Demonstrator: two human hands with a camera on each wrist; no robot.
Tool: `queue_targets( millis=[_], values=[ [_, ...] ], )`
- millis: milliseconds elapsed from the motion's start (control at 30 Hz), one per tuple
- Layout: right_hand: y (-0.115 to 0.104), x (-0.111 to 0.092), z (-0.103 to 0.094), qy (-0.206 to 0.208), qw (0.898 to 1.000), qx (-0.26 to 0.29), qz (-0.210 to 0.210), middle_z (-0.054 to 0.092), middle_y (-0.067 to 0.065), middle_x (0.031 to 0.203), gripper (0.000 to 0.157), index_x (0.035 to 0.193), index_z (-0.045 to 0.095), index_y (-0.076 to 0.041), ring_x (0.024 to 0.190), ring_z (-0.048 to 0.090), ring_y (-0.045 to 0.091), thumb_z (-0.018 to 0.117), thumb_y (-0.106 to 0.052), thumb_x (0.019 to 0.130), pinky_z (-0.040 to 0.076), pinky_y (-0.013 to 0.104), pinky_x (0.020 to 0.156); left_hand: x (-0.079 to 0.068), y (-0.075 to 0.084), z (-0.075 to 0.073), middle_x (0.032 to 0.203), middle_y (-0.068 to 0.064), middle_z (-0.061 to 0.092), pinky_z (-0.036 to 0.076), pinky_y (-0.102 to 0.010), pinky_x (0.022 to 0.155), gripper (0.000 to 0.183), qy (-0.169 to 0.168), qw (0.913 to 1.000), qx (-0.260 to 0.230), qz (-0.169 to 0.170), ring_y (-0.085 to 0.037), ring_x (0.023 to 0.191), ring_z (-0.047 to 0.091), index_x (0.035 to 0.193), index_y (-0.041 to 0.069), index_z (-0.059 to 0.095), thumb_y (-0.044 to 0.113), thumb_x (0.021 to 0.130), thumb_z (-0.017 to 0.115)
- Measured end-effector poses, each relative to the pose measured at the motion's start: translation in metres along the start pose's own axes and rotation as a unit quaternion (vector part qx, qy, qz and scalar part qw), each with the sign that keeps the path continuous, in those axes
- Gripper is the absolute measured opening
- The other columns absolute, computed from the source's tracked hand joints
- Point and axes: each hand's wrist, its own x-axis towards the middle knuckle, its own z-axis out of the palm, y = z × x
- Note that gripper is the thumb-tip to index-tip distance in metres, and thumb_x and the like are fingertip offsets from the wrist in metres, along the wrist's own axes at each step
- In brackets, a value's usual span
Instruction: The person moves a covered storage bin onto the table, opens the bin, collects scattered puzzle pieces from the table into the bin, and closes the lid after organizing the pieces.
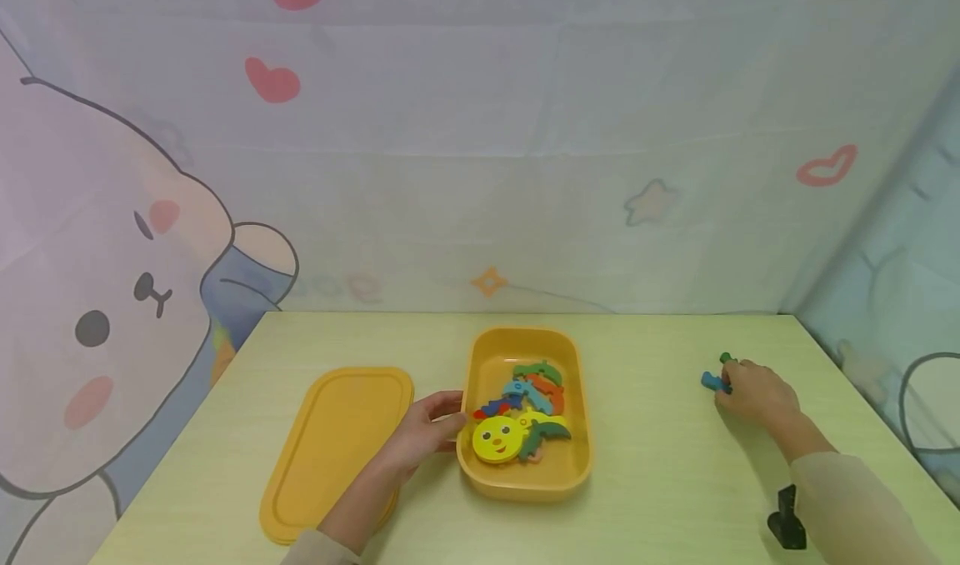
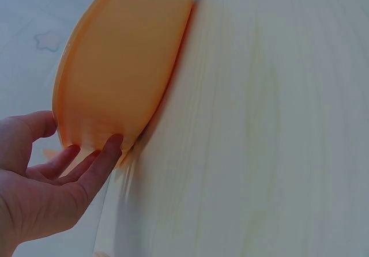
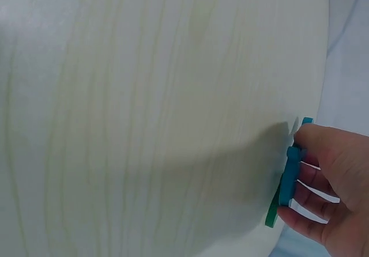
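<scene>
My left hand (image 1: 427, 436) touches the left side of a yellow plastic box (image 1: 525, 492), its fingers against the outer wall and the thumb by the rim. Inside the box lie flat toy pieces, among them a yellow smiling face piece (image 1: 498, 440), a green piece (image 1: 551, 371), an orange piece (image 1: 556, 400) and a light blue one (image 1: 537, 398). Far to the right, my right hand (image 1: 757, 394) pinches a small blue toy piece (image 3: 290, 179) at the table surface. A green toy piece (image 3: 273, 210) lies against it, partly hidden; whether the fingers grip it too, I cannot tell.
The flat yellow lid (image 1: 337, 448) lies left of the box, partly beneath my left forearm. A small black object (image 1: 787, 522) is at the right sleeve. Behind the pale wooden table (image 1: 645, 465) hangs a printed cloth (image 1: 465, 132).
</scene>
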Motion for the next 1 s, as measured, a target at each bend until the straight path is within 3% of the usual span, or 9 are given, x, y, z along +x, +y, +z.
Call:
queue_targets(
  millis=[433, 1000],
  values=[
    [-0.014, 0.004, -0.004, 0.049, 0.996, -0.038, -0.063, 0.053, 0.008, 0.079, 0.012, 0.086, 0.056, -0.005, 0.063, 0.046, 0.02, 0.062, -0.013, 0.08, 0.041, 0.034, 0.052, 0.001, 0.0, 0.0, 0.13, -0.019, 0.048, 0.054, -0.035, 0.079, 0.047, 0.003, 1.0, 0.004, -0.007, -0.027, 0.107, 0.057, 0.134, 0.001, 0.042, 0.017, 0.091, 0.055],
    [-0.059, 0.011, -0.015, 0.064, 0.99, -0.057, -0.109, 0.05, 0.001, 0.077, 0.011, 0.089, 0.057, -0.009, 0.066, 0.046, 0.018, 0.064, -0.016, 0.082, 0.038, 0.029, 0.047, -0.001, 0.001, 0.001, 0.131, -0.022, 0.047, 0.055, -0.037, 0.078, 0.048, 0.005, 1.0, 0.0, 0.0, -0.03, 0.107, 0.056, 0.134, -0.001, 0.041, 0.016, 0.092, 0.054]
  ],
)
